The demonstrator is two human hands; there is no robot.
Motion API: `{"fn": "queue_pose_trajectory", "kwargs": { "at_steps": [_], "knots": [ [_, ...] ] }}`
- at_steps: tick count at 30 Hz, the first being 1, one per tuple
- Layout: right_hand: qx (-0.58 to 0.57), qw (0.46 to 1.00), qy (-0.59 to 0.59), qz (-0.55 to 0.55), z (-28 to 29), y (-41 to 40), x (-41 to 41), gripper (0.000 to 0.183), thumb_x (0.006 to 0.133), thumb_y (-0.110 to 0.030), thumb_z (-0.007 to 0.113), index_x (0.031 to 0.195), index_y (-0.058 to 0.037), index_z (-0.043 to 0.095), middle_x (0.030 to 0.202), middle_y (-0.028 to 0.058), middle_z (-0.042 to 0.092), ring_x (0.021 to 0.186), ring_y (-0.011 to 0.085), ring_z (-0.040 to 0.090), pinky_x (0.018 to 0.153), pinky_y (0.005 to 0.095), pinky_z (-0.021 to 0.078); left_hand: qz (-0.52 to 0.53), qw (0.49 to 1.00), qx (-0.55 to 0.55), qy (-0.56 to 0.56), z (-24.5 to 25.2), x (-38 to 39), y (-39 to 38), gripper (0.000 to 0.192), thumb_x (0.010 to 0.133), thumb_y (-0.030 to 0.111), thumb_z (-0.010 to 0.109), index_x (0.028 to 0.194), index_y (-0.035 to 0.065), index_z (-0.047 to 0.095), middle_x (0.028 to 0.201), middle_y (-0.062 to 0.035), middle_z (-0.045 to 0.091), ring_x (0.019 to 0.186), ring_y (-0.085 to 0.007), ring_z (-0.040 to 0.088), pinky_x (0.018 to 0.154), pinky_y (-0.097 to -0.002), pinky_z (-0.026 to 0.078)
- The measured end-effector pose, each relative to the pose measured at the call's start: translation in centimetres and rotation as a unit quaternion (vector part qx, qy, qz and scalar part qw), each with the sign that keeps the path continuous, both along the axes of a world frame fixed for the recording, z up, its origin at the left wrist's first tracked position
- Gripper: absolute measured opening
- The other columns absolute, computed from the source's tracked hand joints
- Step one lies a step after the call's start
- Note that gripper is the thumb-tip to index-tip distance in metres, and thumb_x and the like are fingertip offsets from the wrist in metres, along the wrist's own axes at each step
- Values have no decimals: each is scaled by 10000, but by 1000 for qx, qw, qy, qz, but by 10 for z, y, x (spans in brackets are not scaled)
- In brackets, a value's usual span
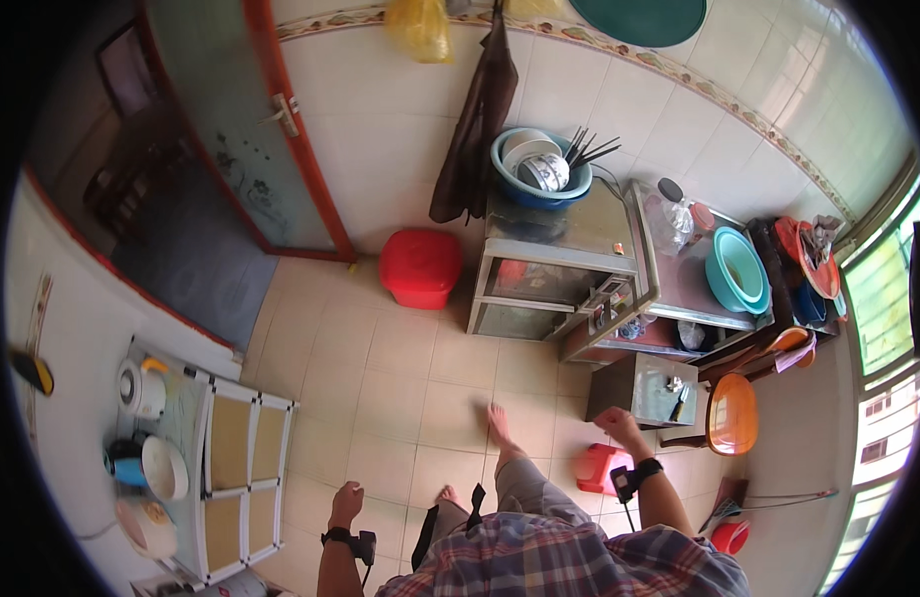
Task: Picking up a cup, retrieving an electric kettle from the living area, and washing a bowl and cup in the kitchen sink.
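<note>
My left hand (pixel 346 503) hangs low over the tiled floor, fingers curled in, with nothing visible in it. Nearest to it is a white-framed low cabinet (pixel 249 440). My right hand (pixel 619 423) is loosely closed, also with nothing visible in it. In the picture it overlaps the edge of a small glossy-topped cabinet (pixel 648 373); whether it touches cannot be told. On that top lies a dark-handled knife (pixel 681 404) beside a small metal item. Below the right hand is a red plastic stool (pixel 597 469). Both wrists carry strapped devices.
A glazed door (pixel 236 134) stands open at upper left. Along the wall are a red lidded bin (pixel 420 269), a metal-framed cupboard (pixel 560 235) bearing a blue basin (pixel 508 183) of bowls, and turquoise basins (pixel 763 295). A rice cooker (pixel 139 389) and wooden stools (pixel 732 414) flank the tiled floor (pixel 392 380).
</note>
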State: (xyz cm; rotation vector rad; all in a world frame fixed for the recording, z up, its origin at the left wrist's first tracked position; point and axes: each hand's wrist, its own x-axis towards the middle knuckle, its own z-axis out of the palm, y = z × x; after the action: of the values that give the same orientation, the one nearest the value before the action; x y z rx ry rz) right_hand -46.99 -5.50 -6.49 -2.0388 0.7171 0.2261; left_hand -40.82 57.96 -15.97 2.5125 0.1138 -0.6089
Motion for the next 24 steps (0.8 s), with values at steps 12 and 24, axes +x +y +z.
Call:
{"fn": "queue_pose_trajectory", "kwargs": {
  "at_steps": [12,24],
  "knots": [
    [14,993,-89,71,119,-104,322,174,790,-178,628,855,-18,611,793,76,628,655,156,571,584,273,451,72,968,-116,209,36,136,-172,327,829,263,598,1094,73,569,864,-140,650,770,-193,638,697,-313,497],
    [40,706,69,704,-88,21,347,314,813,-312,616,1005,-64,612,900,75,661,797,184,632,710,304,500,198,974,-26,103,68,153,-183,402,851,366,513,1134,83,553,1038,-165,624,987,-329,579,848,-398,459]
  ]
}}
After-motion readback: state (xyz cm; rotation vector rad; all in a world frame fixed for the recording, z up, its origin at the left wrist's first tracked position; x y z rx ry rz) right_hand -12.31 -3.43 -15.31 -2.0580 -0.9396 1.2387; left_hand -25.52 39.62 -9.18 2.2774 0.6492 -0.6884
